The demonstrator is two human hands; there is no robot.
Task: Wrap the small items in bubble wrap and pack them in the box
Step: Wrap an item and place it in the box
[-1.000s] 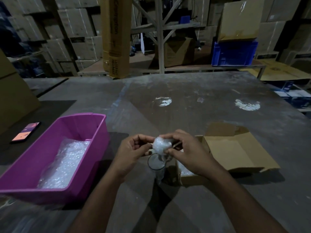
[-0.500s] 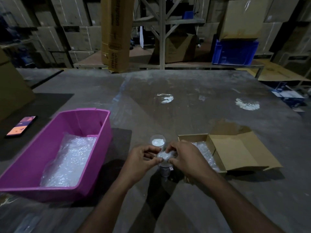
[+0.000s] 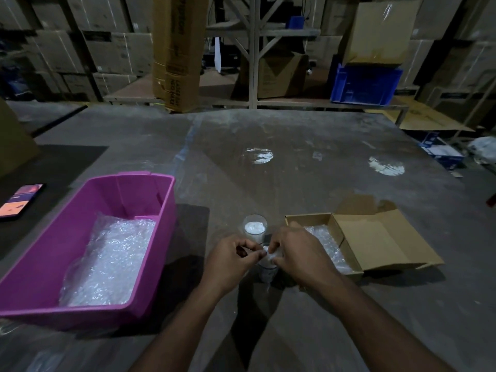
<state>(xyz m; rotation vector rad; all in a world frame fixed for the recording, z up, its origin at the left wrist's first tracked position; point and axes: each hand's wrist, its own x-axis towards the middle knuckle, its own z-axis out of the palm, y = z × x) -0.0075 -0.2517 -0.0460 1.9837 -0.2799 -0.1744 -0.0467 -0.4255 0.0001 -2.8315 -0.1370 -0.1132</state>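
Evidently both hands, left hand (image 3: 233,260) and right hand (image 3: 296,255), pinch bubble wrap (image 3: 271,255) over a small glass (image 3: 267,271) (beside the cardboard box (image 3: 349,272)), likely tucking it before packing.

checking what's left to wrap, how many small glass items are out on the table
2. One clear glass stands unwrapped just beyond the hands. A second item is between the left hand and right hand, being wrapped in bubble wrap. Others may lie hidden in the cardboard box.
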